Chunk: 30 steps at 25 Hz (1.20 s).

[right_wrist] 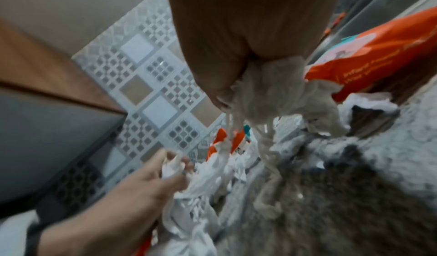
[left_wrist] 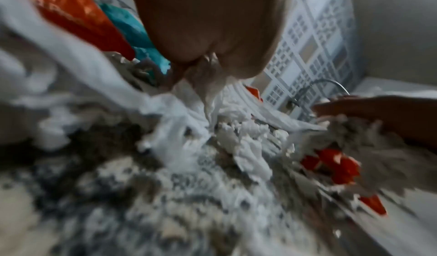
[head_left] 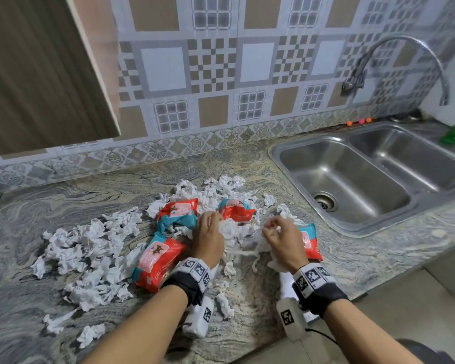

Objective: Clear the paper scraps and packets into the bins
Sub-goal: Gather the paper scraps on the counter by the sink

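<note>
Paper scraps (head_left: 237,232) fill both hands at the middle of the counter. The left hand (head_left: 209,239) has its fingers curled down into the heap, and the left wrist view shows a twist of white paper bunched in its palm (left_wrist: 208,80). The right hand (head_left: 281,240) is clenched on a wad of crumpled paper as well; from the right wrist a greyish tuft (right_wrist: 274,90) sticks out of the fist and strands trail down to the pile. The two hands sit near each other, apart, with loose paper between them.

Around them lie four red and teal packets. One packet (head_left: 177,214) is at about eleven o'clock from the left hand, another (head_left: 237,210) at one o'clock from it, a third (head_left: 156,261) at eight o'clock just beside the left wrist, and the fourth (head_left: 310,241) at three o'clock from the right hand, partly under it.

More scraps (head_left: 90,253) spread wide toward nine o'clock across the marbled counter (head_left: 50,195), with a few strays near the front edge.

Well off at two o'clock a steel double sink (head_left: 352,185) is set into the counter, a curved tap (head_left: 405,53) above it on the patterned tile wall (head_left: 210,74). A cabinet (head_left: 37,69) hangs at ten o'clock.
</note>
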Each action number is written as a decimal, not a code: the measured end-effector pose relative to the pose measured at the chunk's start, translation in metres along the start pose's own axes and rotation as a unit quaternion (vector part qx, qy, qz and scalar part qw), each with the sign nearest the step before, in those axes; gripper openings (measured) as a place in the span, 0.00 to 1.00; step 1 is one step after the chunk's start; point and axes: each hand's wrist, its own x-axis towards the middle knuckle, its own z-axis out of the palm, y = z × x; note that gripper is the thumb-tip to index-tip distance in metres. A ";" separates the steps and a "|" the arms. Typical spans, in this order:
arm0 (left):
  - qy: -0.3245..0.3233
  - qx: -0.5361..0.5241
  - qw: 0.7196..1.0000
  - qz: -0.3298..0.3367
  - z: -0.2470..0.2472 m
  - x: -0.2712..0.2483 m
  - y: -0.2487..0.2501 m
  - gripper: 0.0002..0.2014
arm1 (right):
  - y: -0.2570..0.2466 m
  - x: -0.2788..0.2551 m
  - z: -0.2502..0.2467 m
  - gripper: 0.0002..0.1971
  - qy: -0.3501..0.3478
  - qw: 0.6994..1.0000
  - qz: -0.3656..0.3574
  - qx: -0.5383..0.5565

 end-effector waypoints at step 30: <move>-0.326 0.212 0.915 0.104 -0.026 -0.074 -0.044 0.38 | 0.001 -0.033 0.043 0.42 -0.258 0.928 -0.056 -0.264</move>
